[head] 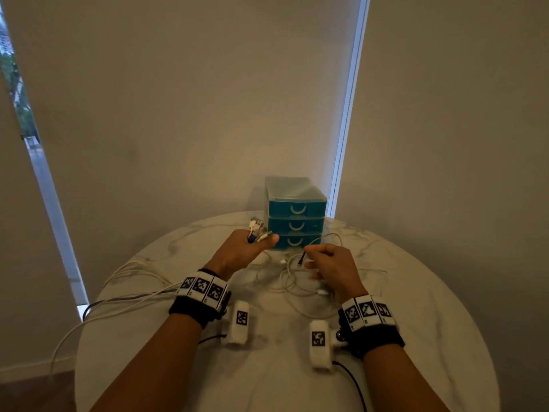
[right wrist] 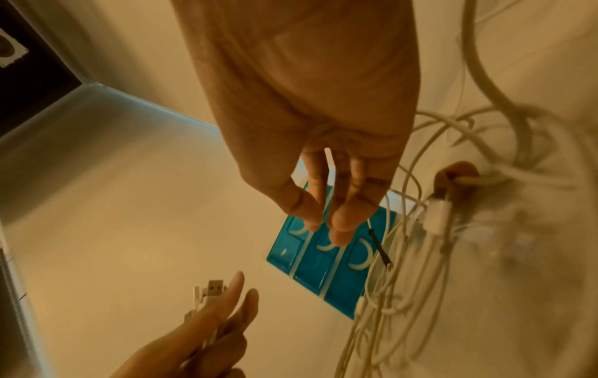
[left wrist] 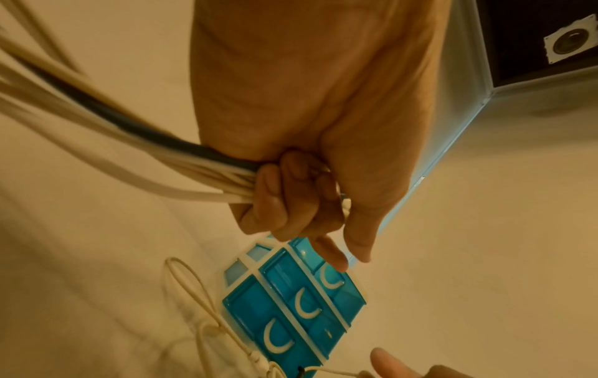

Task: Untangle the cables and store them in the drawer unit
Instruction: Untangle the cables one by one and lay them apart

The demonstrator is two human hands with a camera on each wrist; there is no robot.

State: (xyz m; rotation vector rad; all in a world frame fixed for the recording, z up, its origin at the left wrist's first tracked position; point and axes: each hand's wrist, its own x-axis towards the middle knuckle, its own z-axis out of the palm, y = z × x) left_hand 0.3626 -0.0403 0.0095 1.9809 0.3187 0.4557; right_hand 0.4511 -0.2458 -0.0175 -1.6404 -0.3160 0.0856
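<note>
Left wrist view alone shows left hand (left wrist: 291, 199) fisting cables (left wrist: 129, 143)

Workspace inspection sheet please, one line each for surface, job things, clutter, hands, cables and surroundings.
Surface: round marbled table, pale top.
Job's things: blue drawer unit at the far edge, three drawers, all shut; none of the cables stored yet.
Clutter: nothing seen.
Hands: left hand grips a bundle of white cables and one dark one, plugs sticking out past the fingers. Right hand pinches a thin cable with a black tip.
Cables: loose white tangle lies in front of the drawer unit; bundle strands trail off the table's left edge.
Surroundings: beige blinds behind, with strips of window showing at their edges.
</note>
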